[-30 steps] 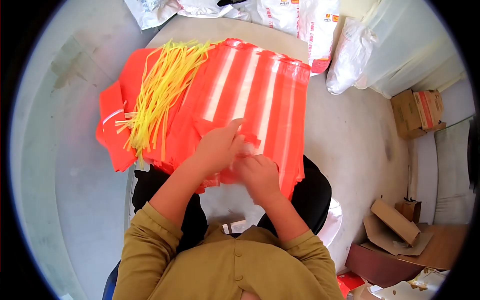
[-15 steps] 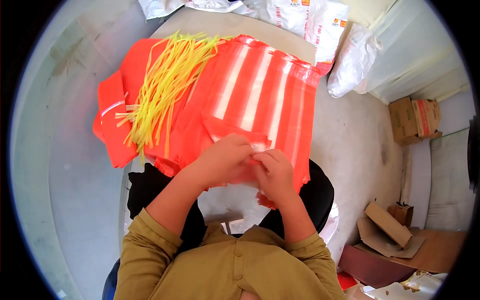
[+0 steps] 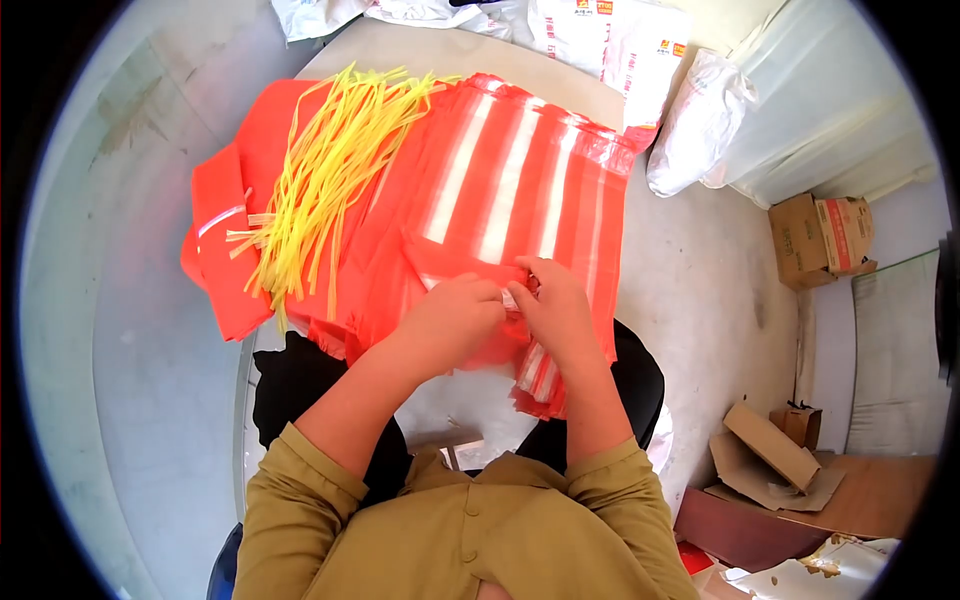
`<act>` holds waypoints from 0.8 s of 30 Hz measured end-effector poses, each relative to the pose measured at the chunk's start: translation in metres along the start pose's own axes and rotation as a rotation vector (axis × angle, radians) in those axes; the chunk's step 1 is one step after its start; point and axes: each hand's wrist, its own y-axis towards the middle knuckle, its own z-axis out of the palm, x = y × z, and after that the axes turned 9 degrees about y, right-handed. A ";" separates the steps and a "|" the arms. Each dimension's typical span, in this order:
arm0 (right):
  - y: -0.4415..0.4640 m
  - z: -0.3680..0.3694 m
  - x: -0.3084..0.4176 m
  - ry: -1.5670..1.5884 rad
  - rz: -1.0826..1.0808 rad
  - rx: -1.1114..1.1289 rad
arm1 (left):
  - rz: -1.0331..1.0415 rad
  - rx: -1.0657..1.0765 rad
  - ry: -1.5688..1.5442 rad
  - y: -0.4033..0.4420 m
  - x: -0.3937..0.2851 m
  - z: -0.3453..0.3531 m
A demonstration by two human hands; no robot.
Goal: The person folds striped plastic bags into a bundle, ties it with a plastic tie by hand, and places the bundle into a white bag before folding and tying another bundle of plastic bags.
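Observation:
A stack of red-and-white striped plastic sheets (image 3: 508,170) lies over the table in front of me and hangs toward my lap. My left hand (image 3: 462,315) is closed on red plastic at the near part of the stack. Close to its right, my right hand (image 3: 550,300) pinches the same gathered plastic, whose striped end (image 3: 540,382) hangs below. A bundle of yellow strips (image 3: 335,175) lies across the red material left of the stripes. At the far left rests a folded red bundle (image 3: 222,240) with a pale band.
White printed bags (image 3: 600,45) stand behind the table (image 3: 400,48). A white sack (image 3: 700,120) is on the floor to the right. Farther right are a cardboard box (image 3: 820,238) and opened cardboard (image 3: 770,455) at the lower right.
The hands have shifted slightly right with the plastic gathered between them. More of its striped end now hangs beneath my right hand.

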 end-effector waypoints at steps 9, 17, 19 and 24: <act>-0.007 -0.010 -0.011 0.274 0.051 0.016 | -0.219 -0.042 -0.144 0.008 -0.007 0.002; -0.052 -0.060 -0.064 0.433 0.212 -0.335 | -0.550 -0.039 -0.377 0.015 -0.015 -0.005; -0.067 -0.067 -0.077 0.449 0.256 -0.348 | -0.608 -0.015 -0.446 0.016 -0.015 -0.005; -0.085 -0.065 -0.077 0.665 0.347 -0.375 | -0.643 -0.011 -0.543 0.019 -0.020 -0.011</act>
